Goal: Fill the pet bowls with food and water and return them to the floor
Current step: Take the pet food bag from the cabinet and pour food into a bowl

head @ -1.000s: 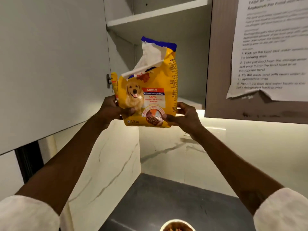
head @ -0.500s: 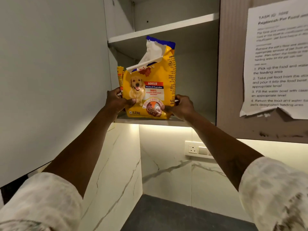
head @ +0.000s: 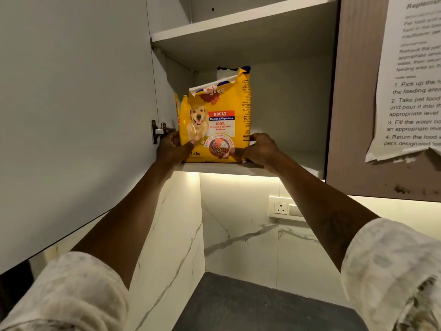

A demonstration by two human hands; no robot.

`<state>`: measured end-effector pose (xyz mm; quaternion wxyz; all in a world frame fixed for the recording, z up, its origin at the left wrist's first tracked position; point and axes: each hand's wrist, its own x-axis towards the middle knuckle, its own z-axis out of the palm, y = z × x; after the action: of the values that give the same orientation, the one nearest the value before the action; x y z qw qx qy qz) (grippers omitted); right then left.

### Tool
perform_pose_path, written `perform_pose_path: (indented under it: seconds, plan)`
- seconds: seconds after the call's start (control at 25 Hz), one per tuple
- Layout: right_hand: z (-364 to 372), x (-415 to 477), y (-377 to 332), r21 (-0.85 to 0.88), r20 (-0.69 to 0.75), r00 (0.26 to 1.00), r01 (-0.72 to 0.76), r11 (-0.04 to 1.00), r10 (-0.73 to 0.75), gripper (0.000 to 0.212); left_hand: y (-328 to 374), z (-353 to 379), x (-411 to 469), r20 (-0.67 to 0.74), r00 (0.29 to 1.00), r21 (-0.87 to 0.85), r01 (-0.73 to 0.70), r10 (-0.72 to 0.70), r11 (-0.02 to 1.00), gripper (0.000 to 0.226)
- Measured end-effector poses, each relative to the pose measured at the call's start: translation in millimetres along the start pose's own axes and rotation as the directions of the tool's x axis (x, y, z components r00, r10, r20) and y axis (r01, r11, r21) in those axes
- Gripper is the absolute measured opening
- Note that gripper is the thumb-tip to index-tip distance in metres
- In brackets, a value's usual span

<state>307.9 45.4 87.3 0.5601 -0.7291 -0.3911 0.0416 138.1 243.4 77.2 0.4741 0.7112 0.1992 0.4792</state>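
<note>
Resting now on the shelf (head: 250, 168), food bag (head: 214, 125) stays gripped.

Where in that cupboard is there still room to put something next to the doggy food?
Bare shelf lies between the food bag and the cupboard's right wall. The shelf above looks bare too. It is crowded left of the bag, by the hinge and left hand.

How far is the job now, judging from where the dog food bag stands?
Done, it seems: the opened yellow dog food bag stands upright on the lower cabinet shelf, its top torn open. In hand: the left hand and right hand both hold its lower corners. Left: letting go, shutting the cabinet door. No bowl is in view, so filling and returning cannot be judged.
</note>
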Motion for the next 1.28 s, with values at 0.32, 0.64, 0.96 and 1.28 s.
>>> perform_pose_path:
  seconds: [0.32,0.64,0.96,1.28]
  plan:
    - [-22.1,-66.2,-6.1,-0.081,-0.128,0.988,0.076,0.994,-0.086,0.079,25.9,-14.2,-73.3,-0.131,0.978,0.279,-0.121,0.163,0.953,0.077]
    - [-47.6,-151.6,2.5,-0.160,-0.186,0.935,0.275,0.948,-0.302,0.062,99.7,-30.7,-200.5,-0.154,0.849,0.581,-0.337,0.506,0.741,0.059]
    - [-102.2,-218.3,23.3,-0.221,-0.298,0.881,0.310,0.925,-0.366,0.050,113.9,63.4,-252.0,-0.030,0.985,0.360,-0.146,0.168,0.921,0.060]
    - [-198.4,-228.8,42.0,-0.418,-0.470,0.755,0.266,0.869,-0.457,0.044,141.8,227.4,-243.7,0.155,0.984,0.130,-0.109,0.088,0.985,0.054]
